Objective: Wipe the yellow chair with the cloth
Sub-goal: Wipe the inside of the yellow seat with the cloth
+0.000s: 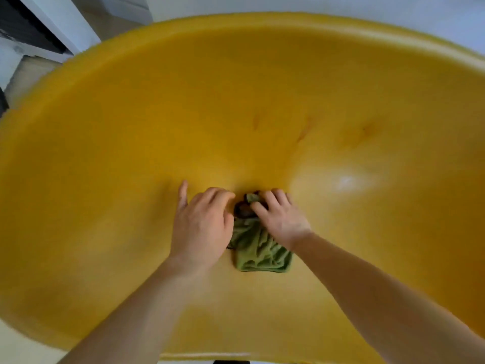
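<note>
- Head view, item one: yellow chair (262,88). We log its broad moulded shell filling nearly the whole frame and curving up beyond the fingers on every side.
- Item two: cloth (259,253), green, crumpled. We find it on the seat between the two hands. Its bunched top end is under the right fingers and its looser body trails back from the fingertips toward the wrists. Its long axis runs from the fingertips toward the person, roughly in line with the forearms.
- Item three: right hand (282,219). Its fingers (273,199) are curled down over the cloth's top end, with a green fold showing between them. We record them as grasping the cloth. This is the nearer hand, lying directly on the thing.
- Item four: left hand (202,224). Its fingers (217,195) are bent, tips turned toward the bunched end, with the little finger stretched to the outside. The hand's inner edge meets the cloth's left side. Whether it pinches any fabric we cannot tell.
- Item five: dark patch (242,209), between the two sets of fingertips. We cannot tell whether it is a hole in the seat or a shadowed fold.
- Judgement: the coming stroke turns on the cloth lying under and behind the right fingers. We expect that hand to lead the wipe, with most of the shell lying beyond the fingertips.
</note>
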`<state>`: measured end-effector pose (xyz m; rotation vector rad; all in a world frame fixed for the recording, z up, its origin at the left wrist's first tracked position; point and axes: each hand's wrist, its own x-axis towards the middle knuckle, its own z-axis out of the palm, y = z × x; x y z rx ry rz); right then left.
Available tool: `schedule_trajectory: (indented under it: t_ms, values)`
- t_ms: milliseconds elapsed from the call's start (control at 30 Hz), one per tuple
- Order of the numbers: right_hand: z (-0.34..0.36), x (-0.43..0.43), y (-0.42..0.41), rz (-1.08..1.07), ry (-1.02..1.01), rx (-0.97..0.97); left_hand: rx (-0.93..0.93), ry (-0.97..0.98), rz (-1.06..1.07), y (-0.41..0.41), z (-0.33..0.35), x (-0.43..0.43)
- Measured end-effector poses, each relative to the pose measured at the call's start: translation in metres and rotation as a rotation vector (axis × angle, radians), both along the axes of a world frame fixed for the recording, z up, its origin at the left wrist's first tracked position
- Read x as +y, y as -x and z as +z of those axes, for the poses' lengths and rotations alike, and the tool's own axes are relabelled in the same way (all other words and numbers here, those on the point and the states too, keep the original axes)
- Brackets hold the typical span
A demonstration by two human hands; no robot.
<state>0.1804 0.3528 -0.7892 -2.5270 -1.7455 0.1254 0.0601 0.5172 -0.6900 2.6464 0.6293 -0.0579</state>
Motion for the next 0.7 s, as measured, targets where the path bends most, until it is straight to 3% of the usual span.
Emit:
schedule_trajectory:
  t_ms: [167,233,333,500,567,700]
  values:
    - [0.109,0.105,-0.115,-0.048,-0.682,-0.338,-0.264,0.195,0.165,-0.067,0.033,-0.007]
    - [0.128,0.124,-0.137,-0.076,-0.795,-0.469,-0.314,0.166,0.191,-0.09,0.041,-0.006]
    - [0.081,0.091,-0.129,0.008,-0.6,-0.512,-0.133,0.136,0.185,-0.107,0.026,-0.012]
    - [-0.023,-0.048,-0.04,-0.173,-0.094,-0.093,0.58,0.28,-0.297,-0.062,-0.045,-0.058]
    - [-0.029,-0.083,-0.012,-0.181,0.045,0.025,0.638,0.268,-0.377,-0.04,-0.058,-0.082]
    - [-0.021,-0.099,-0.027,0.1,0.236,0.041,0.63,0.275,-0.339,-0.03,-0.06,-0.101]
